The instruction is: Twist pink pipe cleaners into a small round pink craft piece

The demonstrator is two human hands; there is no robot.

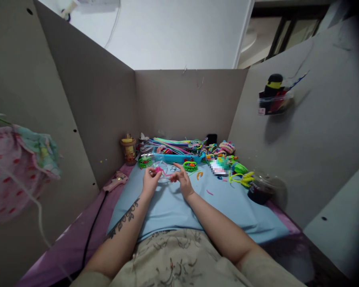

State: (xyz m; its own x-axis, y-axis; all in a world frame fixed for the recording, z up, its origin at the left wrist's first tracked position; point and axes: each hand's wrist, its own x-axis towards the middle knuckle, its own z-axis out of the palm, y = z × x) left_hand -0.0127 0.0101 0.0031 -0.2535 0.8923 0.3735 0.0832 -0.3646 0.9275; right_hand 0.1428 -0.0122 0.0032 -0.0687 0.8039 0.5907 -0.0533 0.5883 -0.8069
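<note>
Head view: from my remote seat I look down on two bare hands working over a tabletop [161, 215] covered in light blue, between grey panels.
Left hand: the left hand [150, 179] is narrowed to a pinch, thumb and fingertips on a fuzzy pink piece [158, 170].
Right hand: the right hand [184, 185] faces it just across a small gap, index finger raised and the others loosely curled; I cannot tell whether it grips the end of the pink strand.
Pink piece: I find it at the left fingertips, above the tabletop, with a thin pink strand [166, 174] reaching toward the right hand.
Tray: beyond the hands I see a blue tray [184, 158] heaped with long pastel stems [176, 143].
Green pieces: a fuzzy green basket-like piece [190, 166] sits in front of the tray; another green piece [144, 162] lies at its left.
Scraps: an orange curl [199, 175] and a short pink bit [210, 192] lie to the right of the hands.
Right side: I make out a yellow flower-like piece [247, 179] beside a dark tub [259, 192].
Left side: a pink glue gun [116, 181] rests on purple cloth [66, 239], its black cord [92, 227] trailing toward me; a brown jar [129, 150] stands behind.
</note>
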